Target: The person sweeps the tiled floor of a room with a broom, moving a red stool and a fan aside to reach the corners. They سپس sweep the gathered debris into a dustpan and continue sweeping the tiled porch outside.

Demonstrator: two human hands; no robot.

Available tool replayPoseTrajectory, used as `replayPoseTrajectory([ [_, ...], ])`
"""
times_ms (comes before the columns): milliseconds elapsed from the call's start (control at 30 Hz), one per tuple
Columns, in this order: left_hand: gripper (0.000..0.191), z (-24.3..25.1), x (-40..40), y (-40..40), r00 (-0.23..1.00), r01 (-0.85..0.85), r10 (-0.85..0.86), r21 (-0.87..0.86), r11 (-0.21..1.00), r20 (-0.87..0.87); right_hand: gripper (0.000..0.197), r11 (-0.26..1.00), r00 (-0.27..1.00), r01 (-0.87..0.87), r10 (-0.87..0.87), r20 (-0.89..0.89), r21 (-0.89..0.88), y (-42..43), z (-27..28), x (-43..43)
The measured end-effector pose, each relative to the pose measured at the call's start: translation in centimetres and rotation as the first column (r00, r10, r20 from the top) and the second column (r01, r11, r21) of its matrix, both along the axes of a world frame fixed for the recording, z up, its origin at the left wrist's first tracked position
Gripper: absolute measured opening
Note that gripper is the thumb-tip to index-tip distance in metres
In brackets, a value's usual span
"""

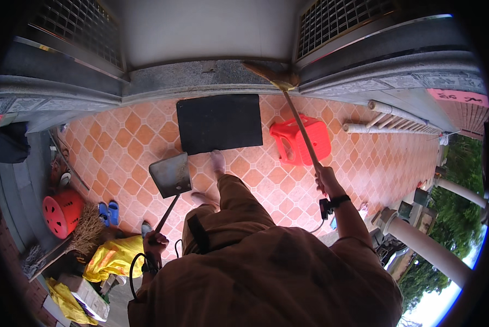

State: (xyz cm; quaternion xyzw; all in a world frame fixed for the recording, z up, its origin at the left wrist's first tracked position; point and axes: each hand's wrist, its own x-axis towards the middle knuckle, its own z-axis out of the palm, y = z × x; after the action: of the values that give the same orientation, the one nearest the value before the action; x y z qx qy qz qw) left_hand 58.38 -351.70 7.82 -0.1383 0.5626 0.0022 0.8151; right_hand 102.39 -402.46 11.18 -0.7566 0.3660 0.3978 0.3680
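Observation:
My right hand (329, 182) grips the wooden handle of a broom (299, 114). The broom reaches forward over a red plastic stool (320, 141), and its bristle head is up at the grey stone doorstep (166, 79). In my left hand (155, 244) is the handle of a long-handled metal dustpan (170, 173). The pan part is ahead of that hand, over the tiled floor, left of my feet. A black doormat (220, 122) lies in front of my feet, before the doorstep.
A bamboo ladder (395, 127) lies along the wall at right. On the left are blue slippers (112, 212), a red perforated bucket (64, 212), a twig broom (87, 229), a yellow plastic bag (115, 257) and a white box (85, 296). A round column (428, 249) stands at right.

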Motion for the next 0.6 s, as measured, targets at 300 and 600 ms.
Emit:
replayPoseTrajectory([
  [300, 0.024, -1.4, -6.6, -4.4, 0.993, -0.045, 0.031, 0.116, 0.992, 0.116, 0.038, 0.996, 0.984, -0.074, 0.082, -0.158, 0.058, 0.8, 5.7, -8.9],
  [600, 0.024, -3.5, -17.3, -11.8, 0.991, -0.087, 0.069, 0.175, 0.981, 0.111, 0.038, 0.752, 0.774, -0.627, 0.63, -0.06, -0.204, 4.1, -1.7, -12.7],
])
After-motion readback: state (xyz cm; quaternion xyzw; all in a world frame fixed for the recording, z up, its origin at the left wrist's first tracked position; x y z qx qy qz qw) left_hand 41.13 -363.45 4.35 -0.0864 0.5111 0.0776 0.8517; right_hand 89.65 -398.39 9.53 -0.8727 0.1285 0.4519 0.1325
